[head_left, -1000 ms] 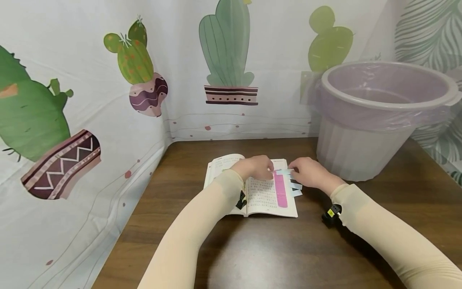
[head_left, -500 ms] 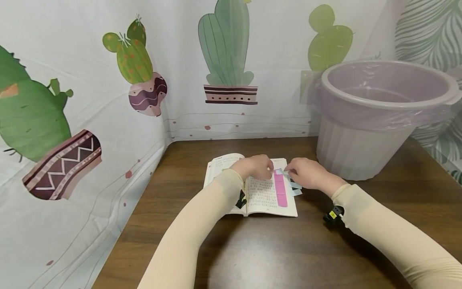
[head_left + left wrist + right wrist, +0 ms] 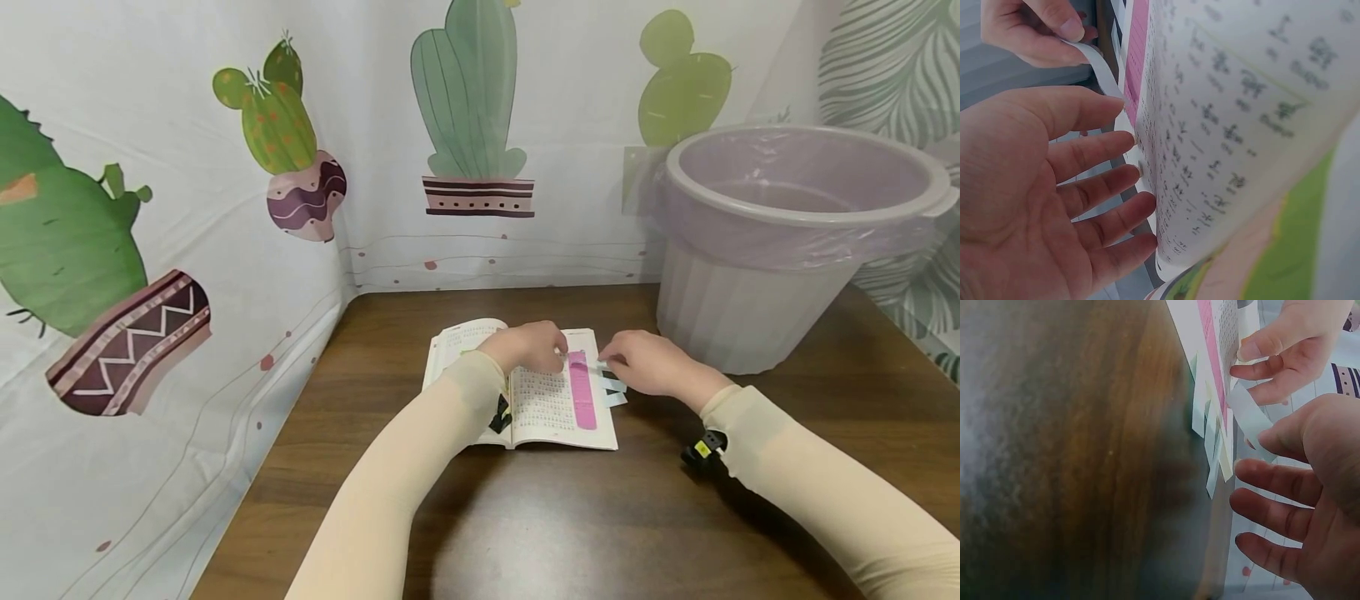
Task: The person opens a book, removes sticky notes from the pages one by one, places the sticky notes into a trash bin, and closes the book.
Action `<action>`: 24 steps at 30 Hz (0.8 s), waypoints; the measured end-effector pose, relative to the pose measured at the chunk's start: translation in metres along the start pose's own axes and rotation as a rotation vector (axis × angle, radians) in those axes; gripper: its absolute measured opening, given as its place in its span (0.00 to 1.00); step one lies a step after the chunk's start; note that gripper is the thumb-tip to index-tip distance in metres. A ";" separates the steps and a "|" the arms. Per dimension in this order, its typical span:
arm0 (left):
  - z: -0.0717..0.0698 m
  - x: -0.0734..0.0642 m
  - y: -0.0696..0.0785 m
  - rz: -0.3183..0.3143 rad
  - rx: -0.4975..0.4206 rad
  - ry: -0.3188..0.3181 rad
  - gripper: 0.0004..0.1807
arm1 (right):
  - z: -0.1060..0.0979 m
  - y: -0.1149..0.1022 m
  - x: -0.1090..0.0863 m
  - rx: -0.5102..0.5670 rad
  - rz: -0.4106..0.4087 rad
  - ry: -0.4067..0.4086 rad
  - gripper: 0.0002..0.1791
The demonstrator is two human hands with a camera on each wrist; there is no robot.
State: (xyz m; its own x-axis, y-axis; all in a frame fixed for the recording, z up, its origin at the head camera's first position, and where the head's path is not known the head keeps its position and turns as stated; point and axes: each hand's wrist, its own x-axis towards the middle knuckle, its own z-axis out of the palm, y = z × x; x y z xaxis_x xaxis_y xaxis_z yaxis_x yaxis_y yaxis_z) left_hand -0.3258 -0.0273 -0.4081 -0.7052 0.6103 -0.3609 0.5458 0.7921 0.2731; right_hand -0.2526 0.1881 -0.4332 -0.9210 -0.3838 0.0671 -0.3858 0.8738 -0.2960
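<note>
An open book (image 3: 546,410) lies on the table, with a pink strip (image 3: 582,398) down its right-hand page. My left hand (image 3: 528,346) rests its fingertips on that page near the top; in the left wrist view its fingers (image 3: 1100,194) are extended. Just off the page's right edge, my right hand (image 3: 643,360) pinches a pale sticky page flag (image 3: 1249,419) between thumb and index finger. The flag bends up from the page, its other end near the left fingertips. Several more pale blue flags (image 3: 615,387) stick out below it along the book's edge.
A grey-white bin (image 3: 750,308) with a purple liner stands at the right rear of the brown wooden table (image 3: 525,517). Behind hangs a white cloth (image 3: 577,117) printed with cacti. A small black camera (image 3: 702,452) hangs below the right wrist.
The right hand has lifted the top flag from lying flat across the pink strip, then shifted slightly right with its end. The left hand stays in place on the page.
</note>
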 end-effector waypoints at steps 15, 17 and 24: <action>0.002 0.003 -0.001 0.016 0.011 0.016 0.25 | -0.032 -0.008 -0.008 -0.008 -0.118 0.070 0.12; 0.002 0.003 -0.001 0.018 0.017 0.016 0.25 | -0.041 -0.012 -0.009 -0.028 -0.141 0.088 0.11; 0.002 0.005 -0.002 -0.001 0.033 0.028 0.23 | -0.086 -0.031 -0.014 -0.133 -0.210 0.137 0.11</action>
State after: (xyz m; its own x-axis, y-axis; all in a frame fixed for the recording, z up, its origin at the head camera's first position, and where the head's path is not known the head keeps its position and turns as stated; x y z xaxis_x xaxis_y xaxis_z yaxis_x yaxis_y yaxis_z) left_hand -0.3288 -0.0257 -0.4124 -0.7179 0.6097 -0.3360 0.5592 0.7925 0.2433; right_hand -0.2325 0.1918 -0.3428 -0.8153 -0.5249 0.2442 -0.5647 0.8142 -0.1350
